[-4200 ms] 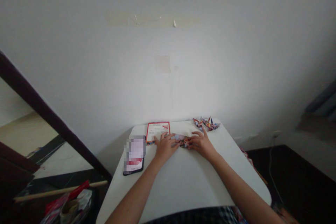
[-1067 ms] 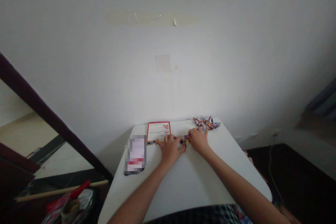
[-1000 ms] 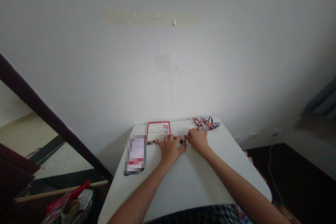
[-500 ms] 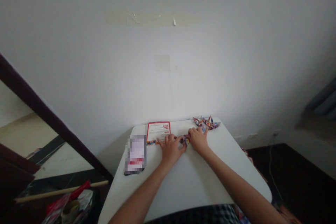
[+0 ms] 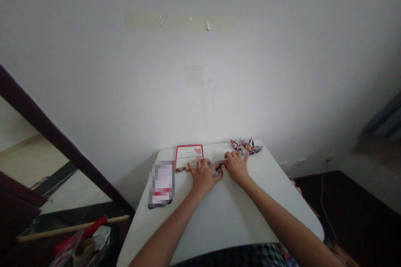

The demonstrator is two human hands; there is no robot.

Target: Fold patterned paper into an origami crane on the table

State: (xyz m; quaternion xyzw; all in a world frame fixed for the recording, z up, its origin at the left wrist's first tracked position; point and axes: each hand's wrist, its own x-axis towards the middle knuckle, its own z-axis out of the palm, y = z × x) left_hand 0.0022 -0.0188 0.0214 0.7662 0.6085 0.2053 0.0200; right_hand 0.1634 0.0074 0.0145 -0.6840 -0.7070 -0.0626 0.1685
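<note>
A strip of colourful printed paper (image 5: 223, 167), folded, lies on the white table between my two hands. My left hand (image 5: 203, 175) rests on the table with its fingers spread, thumb and index finger at the paper's left part. Some of its fingertips reach the lower edge of a red-bordered printed sheet (image 5: 189, 156). My right hand (image 5: 237, 167) bends its fingers over the paper's right end and grips it there. Much of the paper is hidden under both hands. Just beyond my right hand sit pointed folded paper pieces (image 5: 247, 146) in similar colours.
The white table (image 5: 219, 221) stands against a wall (image 5: 200, 108). A phone (image 5: 162, 183), its screen blurred out, lies at the table's left edge. Down to the left, a bin bag (image 5: 94, 242) holds rubbish beside a wooden stick (image 5: 72, 228). A cable (image 5: 324, 200) hangs at the right.
The paper between my hands has shifted slightly, with a paler strip showing along its upper edge. Both hands stay in nearly the same place.
</note>
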